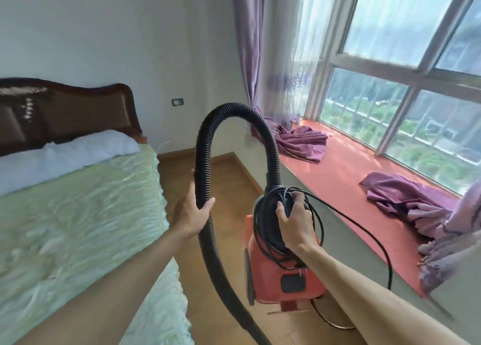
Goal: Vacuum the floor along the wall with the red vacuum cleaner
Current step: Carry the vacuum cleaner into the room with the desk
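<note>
Red vacuum cleaner (283, 274) and cord (260, 227) are gripped by right hand (294, 225), hose (234, 112) by left hand (192, 214); dangling loops may be snagged.

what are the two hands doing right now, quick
Left hand: grips the black hose.
Right hand: grips the vacuum handle, with the coiled cord around it.

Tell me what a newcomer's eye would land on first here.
The black hose arching up mid-frame, gripped by the left hand, and the red vacuum cleaner below it, whose cord-wrapped top the right hand grips. Then the big window at right, with purple curtains heaped on its red sill.
</note>
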{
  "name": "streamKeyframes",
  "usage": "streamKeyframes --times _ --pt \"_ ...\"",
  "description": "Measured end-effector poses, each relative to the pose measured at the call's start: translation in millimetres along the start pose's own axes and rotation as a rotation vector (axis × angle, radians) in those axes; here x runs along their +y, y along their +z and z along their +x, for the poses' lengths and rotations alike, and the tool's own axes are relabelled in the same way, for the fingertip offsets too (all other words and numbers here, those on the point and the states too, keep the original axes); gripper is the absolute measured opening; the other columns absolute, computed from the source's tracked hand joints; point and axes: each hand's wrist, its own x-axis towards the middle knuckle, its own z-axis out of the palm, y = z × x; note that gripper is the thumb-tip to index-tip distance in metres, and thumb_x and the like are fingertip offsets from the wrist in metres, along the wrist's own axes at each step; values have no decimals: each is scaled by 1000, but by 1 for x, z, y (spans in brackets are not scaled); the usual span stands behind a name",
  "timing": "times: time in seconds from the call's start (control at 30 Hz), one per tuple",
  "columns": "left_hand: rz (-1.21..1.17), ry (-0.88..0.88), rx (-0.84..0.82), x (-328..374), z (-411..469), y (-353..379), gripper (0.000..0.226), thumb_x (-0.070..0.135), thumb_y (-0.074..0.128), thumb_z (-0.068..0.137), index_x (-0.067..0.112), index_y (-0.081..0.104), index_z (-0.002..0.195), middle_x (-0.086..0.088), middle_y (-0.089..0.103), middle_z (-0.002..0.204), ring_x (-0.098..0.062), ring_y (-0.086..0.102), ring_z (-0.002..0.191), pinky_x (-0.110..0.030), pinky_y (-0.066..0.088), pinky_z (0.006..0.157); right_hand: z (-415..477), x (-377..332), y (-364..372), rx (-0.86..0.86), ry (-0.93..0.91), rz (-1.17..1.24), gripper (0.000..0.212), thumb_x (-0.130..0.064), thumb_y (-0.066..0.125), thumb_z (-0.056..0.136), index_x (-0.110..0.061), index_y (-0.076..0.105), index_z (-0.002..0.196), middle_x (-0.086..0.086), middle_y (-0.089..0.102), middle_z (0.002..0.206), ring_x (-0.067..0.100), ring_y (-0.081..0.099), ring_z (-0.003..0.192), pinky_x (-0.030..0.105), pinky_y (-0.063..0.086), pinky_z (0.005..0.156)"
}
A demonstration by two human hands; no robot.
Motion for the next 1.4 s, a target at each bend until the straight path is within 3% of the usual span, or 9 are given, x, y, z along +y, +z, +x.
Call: streamKeyframes --times 0.1,0.23,0.53,0.73,0.87,1.0,1.13,1.23,1.4 --pt "23 -16 98 -10 11 -52 72 37 63 93 33 23 153 6 63 108 -23 63 95 -34 48 86 9 -53 24 -69 -39 35 27 -38 49 99 -23 39 119 4 56 77 24 60 66 40 52 62" --pt "86 -24 232 -26 22 -120 76 37 62 94 38 15 154 1 69 111 -31 67 96 -37 50 81 20 -117 59 -200 -100 86 30 -39 48 99 -27 37 125 14 59 92 37 64 80 56 59 69" --pt "114 -137 481 -62 20 -251 81 28 63 94 35 12 156 -10 67 101 -31 66 84 -43 56 74 41 -231 144 -418 -348 139 29 -36 50 99 -24 39 124 12 61 94 32 61 77 45 57 71" --pt "171 -267 678 -77 -28 -318 79 24 62 96 31 13 157 -7 66 110 -27 68 85 -41 58 73 17 -303 197 -571 -538 200 34 -35 52 99 -23 40 128 9 57 91 25 51 72 34 45 69" --pt "213 -339 784 -88 -86 -361 79 24 62 96 33 12 156 0 67 102 -18 68 75 -37 58 65 -25 -348 224 -700 -667 280 28 -33 52 100 -24 39 123 13 60 100 24 56 74 42 54 67" --pt "266 -381 902 -95 -155 -408 70 25 66 94 31 26 151 10 65 92 -3 66 67 -13 48 52 -82 -388 244 -845 -763 344 22 -34 51 100 -27 39 117 13 58 101 26 56 76 39 52 65" --pt "342 -456 1007 -98 -228 -441 69 29 68 92 31 30 149 17 63 93 7 63 69 -7 45 51 -153 -423 252 -964 -854 400 22 -34 51 100 -28 39 117 13 62 100 22 57 72 40 52 64" --pt "370 -503 1080 -101 -286 -459 69 30 69 92 29 31 149 14 63 90 7 63 68 -9 46 51 -211 -444 248 -1078 -870 421 18 -36 50 99 -34 36 111 7 59 92 31 64 73 51 60 60" --pt "419 -532 1169 -110 -377 -496 67 28 68 92 32 30 147 6 66 92 -4 66 67 -20 56 56 -312 -475 245 -1200 -890 478 24 -34 51 99 -28 39 120 4 59 91 31 66 70 35 54 40"
